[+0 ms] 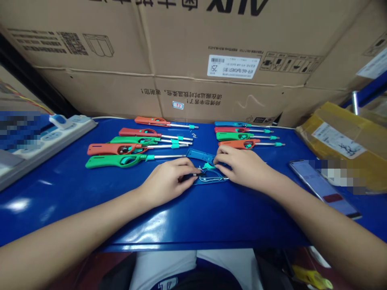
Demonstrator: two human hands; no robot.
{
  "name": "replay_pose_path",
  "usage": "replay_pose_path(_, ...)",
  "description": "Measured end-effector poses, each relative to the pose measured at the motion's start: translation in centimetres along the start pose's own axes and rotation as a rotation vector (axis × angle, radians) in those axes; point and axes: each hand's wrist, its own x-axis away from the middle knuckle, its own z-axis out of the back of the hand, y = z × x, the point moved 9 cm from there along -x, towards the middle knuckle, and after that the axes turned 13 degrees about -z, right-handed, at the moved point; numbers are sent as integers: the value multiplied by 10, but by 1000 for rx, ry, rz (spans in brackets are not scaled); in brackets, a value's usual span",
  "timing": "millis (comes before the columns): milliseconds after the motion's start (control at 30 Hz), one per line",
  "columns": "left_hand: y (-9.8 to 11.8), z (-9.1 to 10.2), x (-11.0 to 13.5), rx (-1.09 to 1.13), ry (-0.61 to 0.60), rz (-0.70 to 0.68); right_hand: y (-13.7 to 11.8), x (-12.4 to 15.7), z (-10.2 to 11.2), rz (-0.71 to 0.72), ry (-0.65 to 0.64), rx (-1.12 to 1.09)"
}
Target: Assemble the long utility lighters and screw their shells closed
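An opened blue gas lighter (211, 180) lies on the table between my hands, its inner parts exposed. My left hand (171, 179) is closed, thumb and fingers pinching a small dark part at the lighter's left end. Over its right end, my right hand (242, 163) has its fingers curled, gripping the lighter near its metal rod; the fingers partly hide the grip. A teal trigger piece (208, 166) shows between the hands. Just behind, a loose blue casing half (199, 155) reaches toward my right fingertips.
Several orange, red and green lighters (113, 161) lie at left behind my hand; another row of lighters (232, 136) lies at right. A cardboard box (181, 80) stands along the back. A power strip (60, 129) is at left, a phone (323, 189) and yellow-taped parcel (347, 141) at right.
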Motion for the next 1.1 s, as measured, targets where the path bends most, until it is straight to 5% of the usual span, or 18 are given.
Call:
replay_pose_path(367, 0, 0, 1, 0, -16, 11, 3, 6, -12, 67, 13, -50)
replay_pose_path(600, -2, 1, 1, 11, 9, 11, 1, 15, 3, 115, 17, -102)
replay_pose_path(900, -4, 1, 2, 55, 38, 21, -10, 22, -5, 184, -144, -161)
replay_pose_path(1100, -4, 2, 1, 58, 42, 22, -8, 24, 1, 186, -63, -163)
